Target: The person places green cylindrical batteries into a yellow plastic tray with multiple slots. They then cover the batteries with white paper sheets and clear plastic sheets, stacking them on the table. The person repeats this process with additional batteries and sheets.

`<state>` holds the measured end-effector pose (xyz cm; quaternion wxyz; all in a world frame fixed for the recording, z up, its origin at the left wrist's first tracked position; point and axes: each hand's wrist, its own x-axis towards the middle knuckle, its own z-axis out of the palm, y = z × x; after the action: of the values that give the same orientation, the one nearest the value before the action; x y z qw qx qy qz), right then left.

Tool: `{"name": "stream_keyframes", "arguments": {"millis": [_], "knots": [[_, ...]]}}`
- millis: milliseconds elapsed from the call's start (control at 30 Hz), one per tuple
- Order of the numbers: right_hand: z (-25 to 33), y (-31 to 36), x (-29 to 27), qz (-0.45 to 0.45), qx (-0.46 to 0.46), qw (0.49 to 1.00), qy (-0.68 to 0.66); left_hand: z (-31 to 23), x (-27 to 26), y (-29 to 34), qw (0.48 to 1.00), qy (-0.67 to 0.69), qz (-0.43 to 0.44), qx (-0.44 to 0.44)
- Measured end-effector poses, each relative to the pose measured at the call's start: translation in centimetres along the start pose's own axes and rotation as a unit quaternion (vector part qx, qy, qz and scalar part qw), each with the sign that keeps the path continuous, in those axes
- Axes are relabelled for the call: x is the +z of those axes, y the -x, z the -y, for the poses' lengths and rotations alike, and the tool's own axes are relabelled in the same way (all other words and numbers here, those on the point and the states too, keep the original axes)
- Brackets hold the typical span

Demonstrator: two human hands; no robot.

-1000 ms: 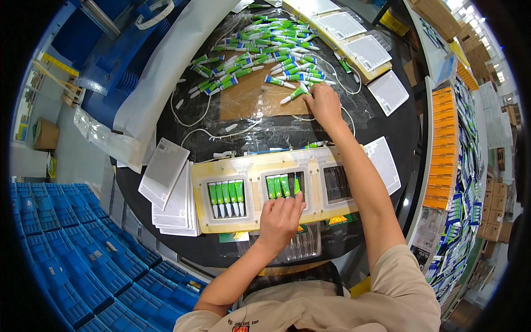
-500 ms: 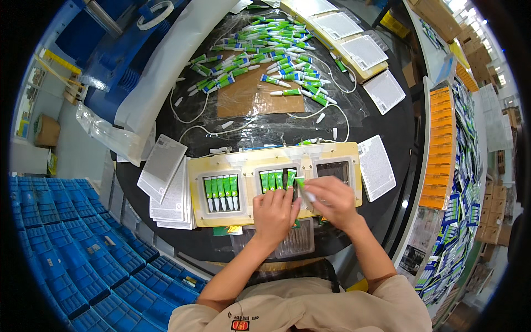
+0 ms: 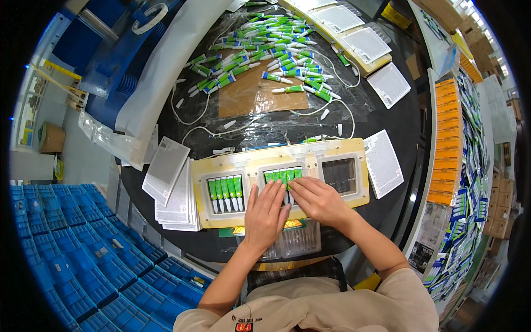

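A cream-yellow frame (image 3: 251, 160) with three windows lies in front of me. Several small green tubes with white caps (image 3: 225, 188) stand side by side in its left window. In the middle window is another row of green tubes (image 3: 283, 175), their lower parts partly covered by my hands. My left hand (image 3: 264, 213) rests flat over the left side of that window, fingers stretched. From the right, my right hand (image 3: 318, 202) lays its extended fingertips on the tubes at the row's right end. The right window (image 3: 338, 176) shows dark, see-through plastic.
Loose green-and-white tubes (image 3: 265, 44) heap at the table's far side, by a cardboard sheet (image 3: 238, 97) and white cord. White cards lie left (image 3: 172, 207) and right (image 3: 383, 163) of the frame. Clear plastic trays (image 3: 298, 240) sit nearest me. Blue bins (image 3: 83, 249) fill the lower left.
The tube my right hand held is now down at the right end of the middle row. My right hand has moved left and flattened onto it; the left hand has shifted slightly left.
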<state>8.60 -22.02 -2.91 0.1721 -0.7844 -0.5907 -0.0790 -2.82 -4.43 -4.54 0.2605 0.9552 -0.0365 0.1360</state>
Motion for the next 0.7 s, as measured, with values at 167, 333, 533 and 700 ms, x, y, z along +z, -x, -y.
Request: {"name": "stream_keyframes", "arguments": {"millis": [167, 333, 533, 700], "knots": [[0.2, -1.5, -1.1, -0.035, 0.079, 0.988, -0.129, 0.2, -0.7, 0.0, 0.994, -0.025, 0.108, 0.005], [-8.6, -5.4, -2.6, -0.184, 0.310, 0.901, -0.241, 0.7, -2.6, -3.8, 0.997, 0.019, 0.054, 0.045], [-20.9, -8.6, 1.5, -0.055, 0.364, 0.928, -0.054, 7.8, 0.9, -20.0, 0.996, 0.021, -0.087, 0.022], [-16.9, -5.1, -1.3, -0.067, 0.242, 0.967, -0.051, 11.2, 4.9, -25.4, 0.990, -0.091, -0.007, 0.107]]}}
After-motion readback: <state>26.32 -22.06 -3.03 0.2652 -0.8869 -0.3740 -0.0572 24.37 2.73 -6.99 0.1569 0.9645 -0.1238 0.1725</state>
